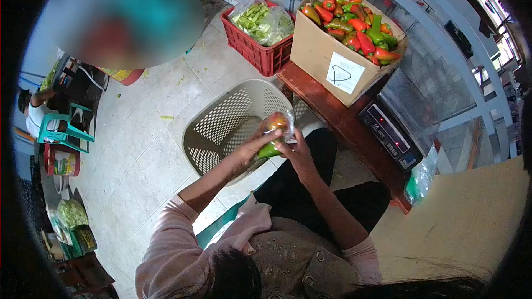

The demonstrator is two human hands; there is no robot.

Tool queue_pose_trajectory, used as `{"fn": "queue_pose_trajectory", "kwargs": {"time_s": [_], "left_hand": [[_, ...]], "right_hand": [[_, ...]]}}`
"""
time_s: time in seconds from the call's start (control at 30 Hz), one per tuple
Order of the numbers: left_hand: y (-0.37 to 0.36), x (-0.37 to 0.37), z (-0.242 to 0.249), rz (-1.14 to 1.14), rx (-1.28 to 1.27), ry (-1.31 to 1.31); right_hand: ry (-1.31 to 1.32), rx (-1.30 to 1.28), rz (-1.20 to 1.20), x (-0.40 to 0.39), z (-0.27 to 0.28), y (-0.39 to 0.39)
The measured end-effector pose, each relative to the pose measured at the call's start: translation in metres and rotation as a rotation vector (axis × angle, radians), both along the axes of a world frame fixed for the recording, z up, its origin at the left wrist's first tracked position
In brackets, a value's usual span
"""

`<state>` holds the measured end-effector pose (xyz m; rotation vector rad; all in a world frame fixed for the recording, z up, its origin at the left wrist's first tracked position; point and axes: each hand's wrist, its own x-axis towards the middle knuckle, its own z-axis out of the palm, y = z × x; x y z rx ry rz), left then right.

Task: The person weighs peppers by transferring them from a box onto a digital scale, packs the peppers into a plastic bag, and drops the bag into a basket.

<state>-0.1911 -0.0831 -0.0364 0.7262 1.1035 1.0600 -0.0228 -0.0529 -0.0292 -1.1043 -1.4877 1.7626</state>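
Over the near rim of a beige laundry-style basket (216, 113), both my hands hold a clear plastic bag of peppers (277, 120). Red-orange shows at the top of the bag and green at the bottom. My left hand (256, 143) is wrapped round its left side. On the right side, my right hand (297, 152) grips the plastic with its fingers closed. Beyond the basket, a cardboard box (313, 50) full of red and green peppers (354, 22) stands on a reddish-brown bench (338, 124).
A digital scale (390, 135) sits on the bench, with plastic bags (422, 174) beside it. Behind the basket is a red crate (260, 55) of green vegetables. At far left, a person (41, 116) is near a green chair (66, 127). Metal railing (471, 72) curves along the right.
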Motion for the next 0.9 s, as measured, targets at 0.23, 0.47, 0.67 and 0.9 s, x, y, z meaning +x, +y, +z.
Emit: {"fn": "queue_pose_trajectory", "kwargs": {"time_s": [0.23, 0.47, 0.67, 0.9], "left_hand": [[0.016, -0.073, -0.136, 0.002, -0.228, -0.684], [0.010, -0.131, -0.285, -0.077, 0.078, 0.141], [-0.028, -0.126, -0.434, -0.208, -0.183, 0.387], [-0.032, -0.091, -0.482, -0.316, 0.099, 0.915]], "right_hand": [[0.157, -0.198, -0.018, 0.048, 0.026, 0.013], [-0.144, -0.072, -0.719, 0.241, 0.037, -0.035], [-0.521, -0.206, -0.978, 0.347, 0.029, -0.141], [-0.672, -0.250, -1.005, 0.357, 0.027, -0.164]]}}
